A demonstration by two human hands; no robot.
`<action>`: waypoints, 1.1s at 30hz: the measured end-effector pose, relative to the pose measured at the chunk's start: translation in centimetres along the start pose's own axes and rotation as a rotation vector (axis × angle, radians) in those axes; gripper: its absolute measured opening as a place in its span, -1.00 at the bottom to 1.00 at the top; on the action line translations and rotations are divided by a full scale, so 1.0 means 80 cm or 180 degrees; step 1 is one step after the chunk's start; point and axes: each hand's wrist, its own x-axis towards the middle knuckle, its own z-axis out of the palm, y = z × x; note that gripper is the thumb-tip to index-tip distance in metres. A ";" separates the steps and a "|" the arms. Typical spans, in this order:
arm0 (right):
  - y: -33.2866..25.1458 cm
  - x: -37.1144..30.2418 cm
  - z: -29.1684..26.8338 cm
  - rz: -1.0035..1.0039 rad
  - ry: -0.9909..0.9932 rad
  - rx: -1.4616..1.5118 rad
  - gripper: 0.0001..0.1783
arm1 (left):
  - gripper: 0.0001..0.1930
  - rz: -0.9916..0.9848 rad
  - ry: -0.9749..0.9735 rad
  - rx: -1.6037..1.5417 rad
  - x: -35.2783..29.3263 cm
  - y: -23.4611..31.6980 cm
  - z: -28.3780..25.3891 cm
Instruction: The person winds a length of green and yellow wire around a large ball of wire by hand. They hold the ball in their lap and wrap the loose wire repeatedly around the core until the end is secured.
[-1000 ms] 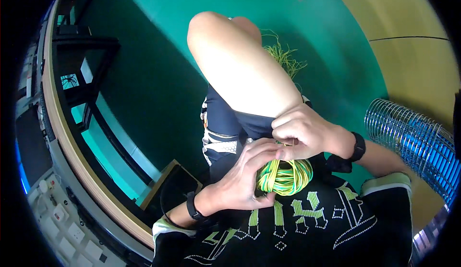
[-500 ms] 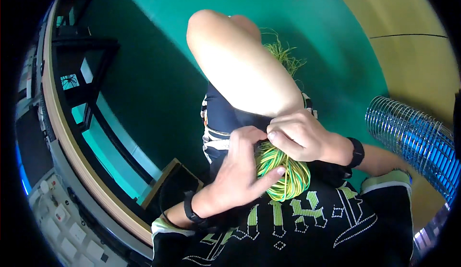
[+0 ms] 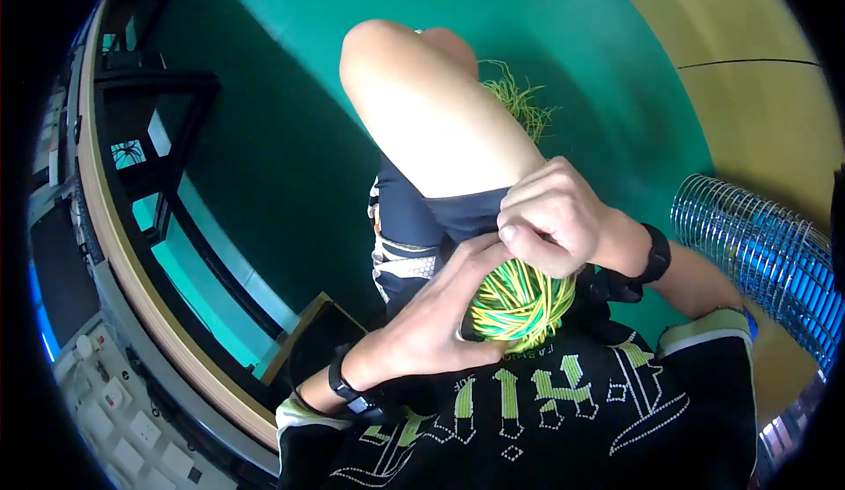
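Observation:
A ball of yellow-green cord [image 3: 525,308] rests in my lap against my black shirt. My left hand [image 3: 440,314] curves around its left side, the thumb pressed along the near edge and the fingers over the top. Just above the ball, my right hand [image 3: 554,217] is closed in a fist-like pinch, thumb against the bent fingers. Whatever lies between those fingers is hidden. More thin yellow-green strands [image 3: 524,103] hang loose beyond my bare, crossed leg [image 3: 431,111].
A round wire basket with blue inside [image 3: 757,235] stands at the right by a yellow wall [image 3: 748,14]. Along the left runs a wood-edged counter [image 3: 141,314] with a black metal frame [image 3: 154,120] beside it. The floor [image 3: 290,6] is green.
My right hand has lifted slightly up and right from the ball. The ball has turned, and my left hand has shifted its hold, its thumb moving down around the near side.

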 end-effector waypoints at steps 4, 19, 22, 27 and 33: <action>0.000 0.026 -0.009 -0.0495 -0.0040 -0.0116 -0.76 | -0.01 0.0265 0.0023 0.0203 0.006 -0.006 0.002; -0.009 0.000 -0.020 0.0270 -0.0300 -0.0257 -0.71 | -0.06 0.1151 0.0243 0.1142 0.015 -0.015 0.003; -0.007 0.002 -0.006 0.0468 -0.0216 0.0073 -0.76 | -0.11 0.1225 0.0110 0.0892 0.014 -0.026 0.010; -0.020 -0.003 0.015 0.0809 -0.0104 0.0255 -0.78 | -0.18 0.0272 0.0354 -0.1086 -0.001 -0.022 0.024; -0.049 -0.005 0.036 0.1527 -0.0092 -0.0155 -0.76 | -0.12 -0.0655 0.0923 -0.0206 0.002 -0.014 0.038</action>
